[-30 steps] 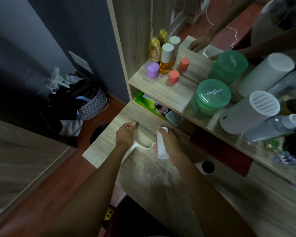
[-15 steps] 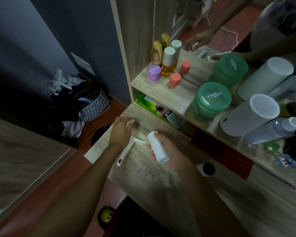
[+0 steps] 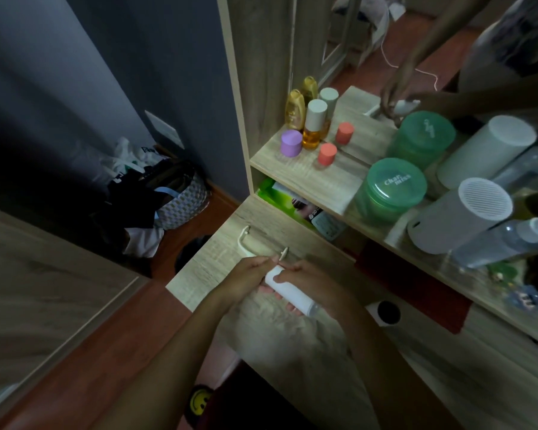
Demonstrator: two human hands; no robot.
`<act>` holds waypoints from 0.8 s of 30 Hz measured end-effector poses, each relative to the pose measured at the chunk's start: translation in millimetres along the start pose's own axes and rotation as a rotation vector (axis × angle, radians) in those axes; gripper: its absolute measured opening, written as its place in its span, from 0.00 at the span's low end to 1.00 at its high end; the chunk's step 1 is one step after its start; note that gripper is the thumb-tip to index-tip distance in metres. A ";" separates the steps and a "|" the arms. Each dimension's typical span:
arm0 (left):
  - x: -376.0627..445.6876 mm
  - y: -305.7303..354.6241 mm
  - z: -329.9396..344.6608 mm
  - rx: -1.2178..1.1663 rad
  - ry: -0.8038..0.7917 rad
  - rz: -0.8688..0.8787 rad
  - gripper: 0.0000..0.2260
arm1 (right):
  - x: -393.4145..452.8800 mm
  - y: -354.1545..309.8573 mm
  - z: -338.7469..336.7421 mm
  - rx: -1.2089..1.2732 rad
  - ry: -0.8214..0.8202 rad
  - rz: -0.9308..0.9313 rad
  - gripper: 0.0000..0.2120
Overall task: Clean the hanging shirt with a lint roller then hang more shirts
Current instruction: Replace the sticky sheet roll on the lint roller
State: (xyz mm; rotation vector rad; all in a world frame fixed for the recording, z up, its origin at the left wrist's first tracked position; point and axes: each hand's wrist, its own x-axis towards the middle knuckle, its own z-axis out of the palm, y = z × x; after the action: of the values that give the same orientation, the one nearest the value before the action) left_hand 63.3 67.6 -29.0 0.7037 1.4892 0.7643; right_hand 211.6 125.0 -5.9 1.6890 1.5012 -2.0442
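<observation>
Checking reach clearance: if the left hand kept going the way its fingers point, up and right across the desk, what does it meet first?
Probably the right hand and white roller that it grips; the left hand already touches them. Beyond lies bare desk, then the shelf. Depth unclear.

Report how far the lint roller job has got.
Done: nothing visible yet; no shirt is in view. In hand: both hands, left and right, hold the white roller over the wooden desk, its handle sticking out. Left: rolling the hanging shirt and hanging more.
</observation>
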 end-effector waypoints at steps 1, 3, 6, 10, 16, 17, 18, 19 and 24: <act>-0.2 0.2 -0.5 0.004 0.001 0.003 0.17 | 0.2 -0.1 0.4 0.009 0.007 0.007 0.08; -0.1 0.5 -0.8 -0.004 0.009 -0.006 0.17 | 0.7 -1.2 1.1 0.000 0.010 0.014 0.09; 0.4 1.5 -0.1 -0.017 0.017 -0.002 0.17 | -1.8 -5.0 1.3 -0.026 0.019 0.008 0.14; 0.6 4.8 2.8 -0.021 0.030 0.013 0.17 | -4.4 -12.2 -2.3 -0.023 -0.060 0.094 0.21; 7.1 1.6 5.2 0.068 0.084 0.019 0.20 | -3.9 0.3 1.3 0.177 -0.064 -0.042 0.18; 8.0 1.2 4.8 0.077 0.086 0.023 0.20 | -3.6 2.0 2.1 0.217 -0.065 -0.038 0.18; 8.2 1.0 4.6 0.083 0.086 0.023 0.21 | -4.1 2.0 1.9 0.259 -0.081 -0.016 0.18; 8.7 1.1 4.7 0.087 0.094 0.022 0.21 | -1.6 1.3 1.3 0.300 -0.098 0.015 0.20; 9.6 1.8 3.4 0.134 0.230 0.022 0.17 | -6.0 4.1 -9.2 0.606 -0.232 0.128 0.22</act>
State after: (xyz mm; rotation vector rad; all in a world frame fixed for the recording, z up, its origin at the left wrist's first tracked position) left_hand 66.1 76.5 -33.3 0.7528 1.7567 0.7879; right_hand 222.8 126.6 -2.7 1.5686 0.7196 -2.6773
